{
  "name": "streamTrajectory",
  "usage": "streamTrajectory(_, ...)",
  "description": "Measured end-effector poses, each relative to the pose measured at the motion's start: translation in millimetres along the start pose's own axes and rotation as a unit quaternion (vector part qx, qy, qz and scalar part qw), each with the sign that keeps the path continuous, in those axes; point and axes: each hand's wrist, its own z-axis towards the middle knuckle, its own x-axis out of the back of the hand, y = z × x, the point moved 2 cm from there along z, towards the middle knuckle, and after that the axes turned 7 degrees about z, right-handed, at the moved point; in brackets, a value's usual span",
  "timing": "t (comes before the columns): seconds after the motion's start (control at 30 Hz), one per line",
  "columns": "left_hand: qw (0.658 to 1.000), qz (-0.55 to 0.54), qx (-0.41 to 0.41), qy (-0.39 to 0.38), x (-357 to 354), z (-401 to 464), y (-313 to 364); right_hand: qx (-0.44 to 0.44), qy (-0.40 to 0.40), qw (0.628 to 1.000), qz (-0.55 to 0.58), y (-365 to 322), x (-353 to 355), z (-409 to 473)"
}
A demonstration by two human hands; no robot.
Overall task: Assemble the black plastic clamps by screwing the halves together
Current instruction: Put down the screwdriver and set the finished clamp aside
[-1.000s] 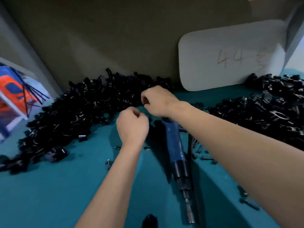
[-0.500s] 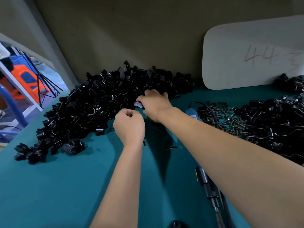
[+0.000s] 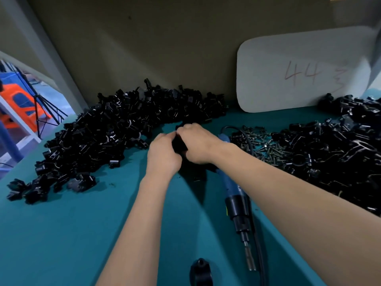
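Clamp piles (image 3: 115,131) flanking open tabletop (image 3: 61,234)

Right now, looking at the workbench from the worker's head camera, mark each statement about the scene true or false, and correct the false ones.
1. Both hands hold a black plastic clamp piece together. True.
2. The blue electric screwdriver is in the right hand. False: it lies on the teal table.
3. The loose metal screws lie left of the left hand. False: they lie to the right of both hands.
4. The white board at the back reads 44. True.
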Motion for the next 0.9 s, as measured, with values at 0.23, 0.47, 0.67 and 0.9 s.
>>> streamTrajectory(0.23,0.978,-0.14,0.113,0.107,3.3,-0.3,-10.9,-0.02,0.046,0.984,0.172,-9.1,6.7,-10.9)
streamTrajectory(0.47,0.871,-0.478,0.108,0.047,-1.1,-4.5,24.7,-0.124,0.119,0.871,0.46,1.6,49.2,-29.5)
streamTrajectory(0.67,0.904,-0.426,0.004,0.016,-20.6,-5.1,89.6,-0.17,0.079,0.832,0.523,47.9,96.8,-57.9)
streamTrajectory(0.9,0.827,-0.548,0.058,-0.11,-59.1,-0.3,212.3,-0.306,0.242,0.886,0.249,177.1,171.5,-112.6)
